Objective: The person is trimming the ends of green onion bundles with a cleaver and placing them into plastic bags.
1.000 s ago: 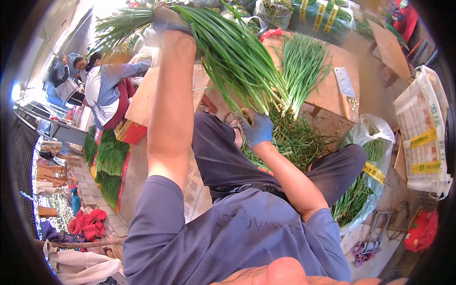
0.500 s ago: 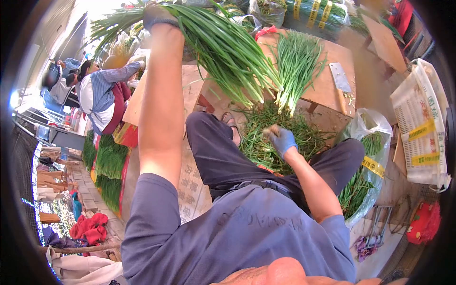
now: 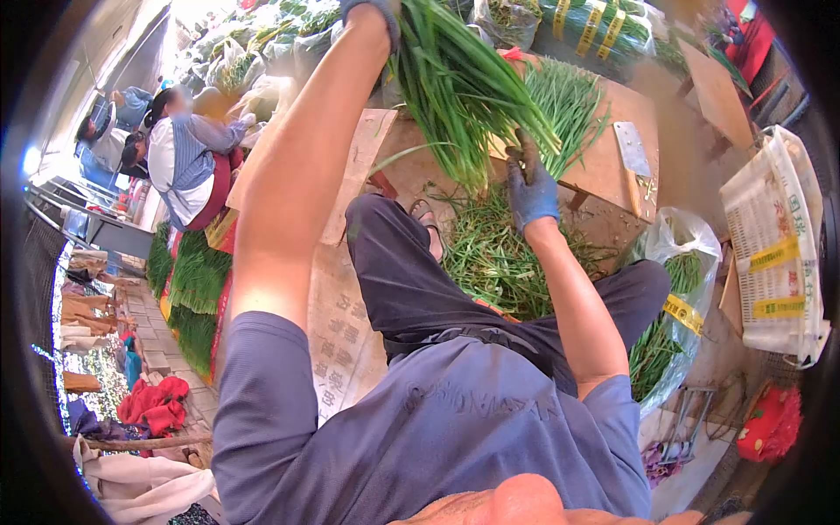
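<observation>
Seated posture, viewed from above through a fisheye lens with dark vignetted corners. Left hand [image 3: 372, 10] in a dark blue glove, raised at the top edge and partly cut off, clenched around the leafy end of a thick bunch of long green chives [image 3: 455, 87], which hangs slanting down and rightward over the lap. Right hand [image 3: 531, 188] in a blue glove, raised to the pale root ends of the bunch, fingers pinched on a few stalk tips; exact contact hard to make out. Below the bunch, between the knees in dark grey trousers, a loose heap of green trimmings [image 3: 499, 262] on the ground. Beyond, a low brown wooden board table [image 3: 612, 166] bearing a second sheaf of green chives [image 3: 569, 101] and a steel cleaver with wooden handle [image 3: 636, 162]. At right, a white plastic lattice crate [image 3: 774, 254] with printed characters too small to read and yellow tape strips; beside the right knee, a clear plastic bag of greens [image 3: 678, 306] sealed with yellow printed tape, lettering illegible. Flattened brown cardboard [image 3: 337, 324] under the left leg, printed with blurred characters. Faint, unreadable lettering across the blue-grey shirt front [image 3: 464, 411]. At upper left, other people [image 3: 179, 157] bent over stacked green bundles, faces blurred.
</observation>
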A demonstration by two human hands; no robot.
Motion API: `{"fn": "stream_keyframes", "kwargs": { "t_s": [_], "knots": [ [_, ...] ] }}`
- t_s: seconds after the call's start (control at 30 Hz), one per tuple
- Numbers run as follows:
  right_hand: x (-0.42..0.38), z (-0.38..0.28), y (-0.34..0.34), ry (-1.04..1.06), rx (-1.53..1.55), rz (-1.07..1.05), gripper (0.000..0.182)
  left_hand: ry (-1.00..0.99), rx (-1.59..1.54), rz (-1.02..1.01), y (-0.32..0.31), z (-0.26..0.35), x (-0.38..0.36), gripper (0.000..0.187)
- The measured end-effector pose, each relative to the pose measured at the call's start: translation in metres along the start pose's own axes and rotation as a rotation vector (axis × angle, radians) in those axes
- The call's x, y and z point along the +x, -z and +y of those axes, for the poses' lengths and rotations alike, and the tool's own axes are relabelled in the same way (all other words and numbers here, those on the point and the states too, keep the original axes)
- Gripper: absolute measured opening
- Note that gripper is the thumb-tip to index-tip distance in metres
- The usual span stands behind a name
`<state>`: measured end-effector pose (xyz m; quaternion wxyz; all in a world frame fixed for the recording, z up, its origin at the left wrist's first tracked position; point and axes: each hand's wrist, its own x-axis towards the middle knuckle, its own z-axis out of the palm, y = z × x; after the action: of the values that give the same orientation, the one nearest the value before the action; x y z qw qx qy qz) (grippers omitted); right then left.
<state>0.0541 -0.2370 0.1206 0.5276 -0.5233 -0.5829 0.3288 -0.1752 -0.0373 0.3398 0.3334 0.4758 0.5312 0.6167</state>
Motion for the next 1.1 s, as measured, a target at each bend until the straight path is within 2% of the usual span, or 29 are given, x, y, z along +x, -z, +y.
{"fn": "stream_keyframes", "kwargs": {
  "t_s": [0.03,0.1,0.13,0.17,0.27,0.3,0.37,0.47,0.5,0.57,0.67,0.77,0.87,0.9,1.0,1.03,1.1],
  "knots": [
    [0.003,0.001,0.002,0.187,-0.081,0.071,0.034,-0.002,0.216,0.022,-0.009,0.016,-0.018,0.043],
    [-0.002,-0.024,0.010,0.128,-0.141,-0.014,0.030,0.001,0.646,0.070,-0.027,0.047,-0.050,0.047],
    [-0.007,-0.035,0.012,0.101,-0.173,-0.056,0.029,-0.191,1.109,0.022,-0.035,0.038,-0.031,0.047],
    [-0.011,-0.038,0.008,0.226,-0.082,0.039,0.024,-0.390,1.569,-0.027,-0.041,0.028,-0.005,0.048],
    [-0.023,-0.090,0.006,0.554,-0.050,0.081,0.024,-0.536,1.558,-0.326,-0.057,0.006,0.016,0.048],
    [-0.021,-0.107,0.004,0.627,-0.105,0.030,0.025,-0.565,1.555,-0.308,-0.059,0.009,0.011,0.046],
    [-0.005,-0.108,-0.022,0.565,-0.088,-0.024,0.027,-0.631,1.551,-0.277,-0.061,0.011,0.006,0.044],
    [0.017,-0.096,-0.048,0.534,-0.098,-0.046,0.029,-0.357,1.204,-0.200,-0.048,0.025,-0.007,0.053],
    [0.020,-0.097,-0.051,0.557,-0.122,-0.017,0.029,-0.441,1.278,-0.143,-0.046,0.024,-0.004,0.054],
    [0.023,-0.095,-0.055,0.618,-0.131,0.015,0.032,-0.345,1.225,-0.149,-0.046,0.020,0.004,0.056],
    [0.024,-0.096,-0.057,0.455,-0.214,0.053,0.038,-0.268,1.124,-0.155,-0.047,0.033,-0.034,0.057],
    [0.027,-0.097,-0.054,0.289,-0.261,0.060,0.043,-0.237,1.066,-0.140,-0.045,0.040,-0.041,0.054],
    [0.029,-0.094,-0.053,0.257,-0.244,0.096,0.044,-0.184,1.010,-0.192,-0.046,0.042,-0.043,0.056],
    [0.029,-0.092,-0.052,0.265,-0.216,0.096,0.044,-0.239,1.042,-0.239,-0.046,0.045,-0.040,0.056],
    [0.027,-0.085,-0.050,0.281,-0.165,0.105,0.042,-0.139,0.883,-0.282,-0.043,0.043,-0.040,0.053],
    [0.026,-0.082,-0.048,0.314,-0.102,0.122,0.041,-0.079,0.833,-0.290,-0.044,0.036,-0.030,0.046],
    [0.028,-0.076,-0.044,0.388,0.025,0.153,0.039,0.056,0.748,-0.331,-0.045,0.027,-0.020,0.047]
  ]
}}
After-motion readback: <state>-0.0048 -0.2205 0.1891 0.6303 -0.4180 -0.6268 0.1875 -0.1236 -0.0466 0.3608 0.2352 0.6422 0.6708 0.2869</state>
